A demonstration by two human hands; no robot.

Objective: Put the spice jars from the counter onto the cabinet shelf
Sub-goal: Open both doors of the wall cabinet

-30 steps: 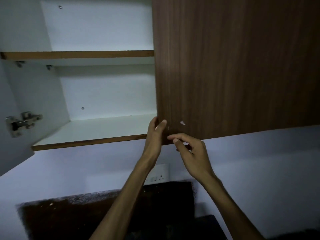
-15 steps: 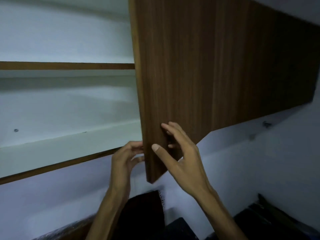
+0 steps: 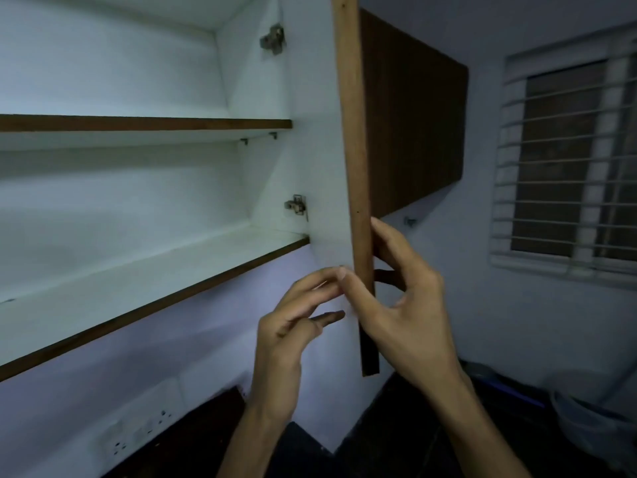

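Both arms reach up: right hand (image 3: 410, 305) grips the cabinet door (image 3: 356, 167) edge, thumb in front; left hand (image 3: 293, 326) relaxed, fingertips touching the door's inner face

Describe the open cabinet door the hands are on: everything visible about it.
The cabinet door is swung wide open, seen almost edge-on. Its edge is brown wood-grain, its inner face white, with two metal hinges joining it to the cabinet. The right hand grips the lower edge, thumb on the inner side, fingers behind. The left hand lies with relaxed fingers at the inner face; contact is unclear.
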